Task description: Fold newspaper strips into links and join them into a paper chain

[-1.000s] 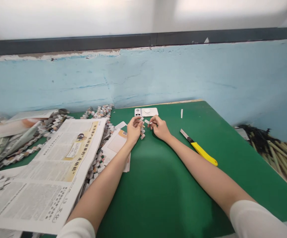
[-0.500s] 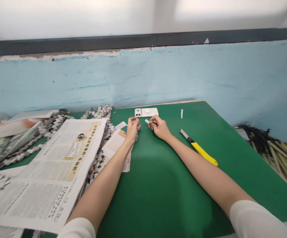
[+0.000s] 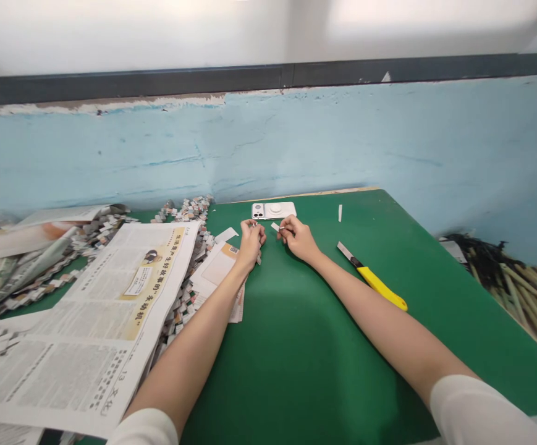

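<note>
Between the fingertips of my right hand (image 3: 297, 237) is a small white paper strip (image 3: 275, 227), pinched and pointing left. My left hand (image 3: 251, 241) is closed, its fingers curled around small folded paper pieces (image 3: 259, 259); a bit of them shows below the hand, and the rest is hidden. The two hands face each other a short way apart, just in front of a white phone (image 3: 274, 211) lying back-up. Cut sheets of printed paper (image 3: 217, 272) lie beneath and left of my left wrist. A yellow-handled utility knife (image 3: 379, 287) rests beyond my right forearm.
Newspaper sheets (image 3: 110, 309) cover the left side, over and among long chains of folded paper (image 3: 194, 210). A single white slip (image 3: 340, 213) lies at the back of the green table (image 3: 305, 346). Beyond its right edge are bundled sticks (image 3: 523, 290). A blue wall (image 3: 296, 142) stands behind.
My left hand has turned slightly and shifted a little to the right, toward my right hand. The right hand keeps its pinch on the strip, nearly still.
</note>
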Tool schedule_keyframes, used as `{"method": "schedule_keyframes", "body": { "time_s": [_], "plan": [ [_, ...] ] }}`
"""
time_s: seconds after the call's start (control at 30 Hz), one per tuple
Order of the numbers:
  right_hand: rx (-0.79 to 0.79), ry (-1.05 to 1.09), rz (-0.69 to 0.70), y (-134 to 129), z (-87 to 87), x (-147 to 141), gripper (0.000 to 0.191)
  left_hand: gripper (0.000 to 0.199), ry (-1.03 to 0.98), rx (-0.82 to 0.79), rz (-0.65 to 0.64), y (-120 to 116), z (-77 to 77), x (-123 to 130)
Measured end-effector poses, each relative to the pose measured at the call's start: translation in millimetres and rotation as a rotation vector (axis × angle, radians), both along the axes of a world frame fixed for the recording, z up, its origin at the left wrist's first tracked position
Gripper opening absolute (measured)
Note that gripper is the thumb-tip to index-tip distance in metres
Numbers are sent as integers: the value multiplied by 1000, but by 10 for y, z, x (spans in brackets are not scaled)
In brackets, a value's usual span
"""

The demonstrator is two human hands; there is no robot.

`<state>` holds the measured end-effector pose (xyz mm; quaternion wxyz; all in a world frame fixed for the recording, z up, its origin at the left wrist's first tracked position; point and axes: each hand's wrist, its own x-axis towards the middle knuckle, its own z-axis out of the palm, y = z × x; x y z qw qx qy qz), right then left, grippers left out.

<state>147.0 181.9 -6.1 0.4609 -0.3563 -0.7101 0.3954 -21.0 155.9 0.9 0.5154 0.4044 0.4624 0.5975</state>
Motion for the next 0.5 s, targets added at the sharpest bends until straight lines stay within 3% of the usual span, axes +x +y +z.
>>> {"method": "schedule_keyframes", "body": {
  "time_s": [0.5],
  "plan": [
    [-18, 2, -5, 3, 3, -7, 7, 26, -67, 29, -14, -14, -33, -3]
  ]
}}
